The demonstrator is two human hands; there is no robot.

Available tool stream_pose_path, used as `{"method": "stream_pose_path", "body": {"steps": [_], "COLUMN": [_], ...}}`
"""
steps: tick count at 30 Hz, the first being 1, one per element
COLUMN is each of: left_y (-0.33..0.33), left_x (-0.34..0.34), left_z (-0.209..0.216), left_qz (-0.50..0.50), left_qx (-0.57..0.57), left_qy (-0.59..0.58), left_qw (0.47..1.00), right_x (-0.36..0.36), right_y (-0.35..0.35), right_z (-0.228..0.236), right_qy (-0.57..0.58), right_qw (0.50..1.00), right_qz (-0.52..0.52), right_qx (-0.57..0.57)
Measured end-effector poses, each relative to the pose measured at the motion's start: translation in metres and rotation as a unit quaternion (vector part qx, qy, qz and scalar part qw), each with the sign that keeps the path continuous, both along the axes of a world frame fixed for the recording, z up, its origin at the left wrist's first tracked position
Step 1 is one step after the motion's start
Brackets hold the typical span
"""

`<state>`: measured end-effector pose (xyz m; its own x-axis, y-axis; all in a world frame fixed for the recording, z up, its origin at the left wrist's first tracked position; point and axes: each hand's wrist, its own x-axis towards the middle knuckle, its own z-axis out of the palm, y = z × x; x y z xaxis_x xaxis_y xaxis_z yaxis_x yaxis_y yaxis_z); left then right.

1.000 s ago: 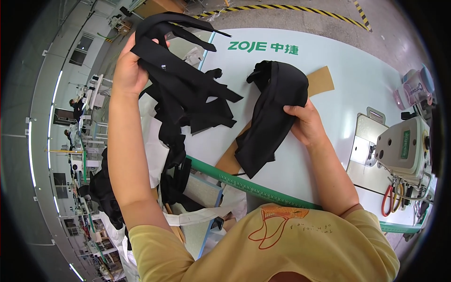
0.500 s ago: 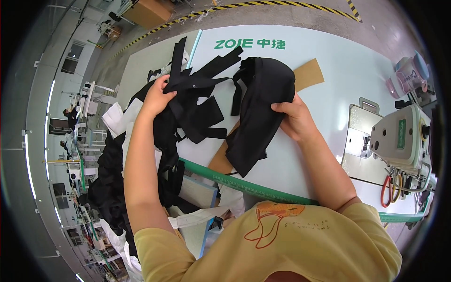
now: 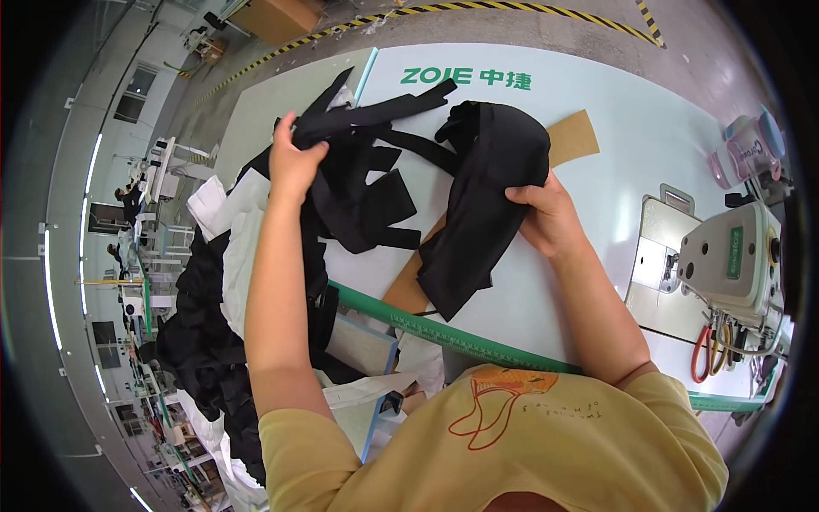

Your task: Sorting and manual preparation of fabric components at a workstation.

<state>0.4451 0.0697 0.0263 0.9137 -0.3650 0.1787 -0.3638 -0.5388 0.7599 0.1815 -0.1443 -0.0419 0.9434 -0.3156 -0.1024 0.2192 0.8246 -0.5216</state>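
Note:
My right hand (image 3: 546,213) grips a folded black fabric piece (image 3: 490,196) with a rounded top, thumb on its upper face and fingers hidden beneath. Its lower end rests close to the table's front edge. To the left, my left hand (image 3: 299,162) is closed on a black fabric strip (image 3: 375,113) at the edge of a loose tangle of cut black pieces (image 3: 388,205). Another dark strip (image 3: 422,149) runs between that tangle and the folded piece. Beneath the folded piece lies a flat brown card (image 3: 576,138), showing at both ends.
A sewing machine (image 3: 725,252) stands on the right, with red-handled scissors (image 3: 702,354) near it. Behind it is a pink and blue container (image 3: 751,149). A green ruler strip (image 3: 461,341) edges the table (image 3: 614,111). Black cloth (image 3: 205,316) heaps up at left with white fabric.
My left hand has shifted slightly away and right, and the strip by it lies more level. A strip now reaches across to the folded piece. My right hand keeps its grip; the view moved slightly.

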Motion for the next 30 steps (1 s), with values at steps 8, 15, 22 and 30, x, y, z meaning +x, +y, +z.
{"method": "stream_pose_path", "body": {"steps": [8, 15, 22, 30], "left_y": [-0.007, -0.025, -0.051, -0.058], "left_x": [-0.007, -0.001, 0.016, -0.006], "left_z": [0.071, 0.102, 0.125, 0.040], "left_qz": [-0.100, -0.133, -0.147, -0.130], "left_qx": [-0.178, -0.255, -0.318, -0.095], "left_qy": [-0.014, -0.081, -0.123, -0.303], "left_qw": [0.979, 0.954, 0.929, 0.939], "right_x": [-0.001, -0.001, 0.000, 0.001], "right_y": [0.000, 0.001, 0.001, 0.001], "right_z": [0.003, 0.003, 0.001, -0.002], "right_qy": [0.010, 0.024, 0.020, 0.015], "right_qw": [1.000, 1.000, 1.000, 1.000], "right_qz": [-0.002, 0.003, -0.004, -0.001], "right_qx": [0.000, -0.007, -0.010, -0.001]}}
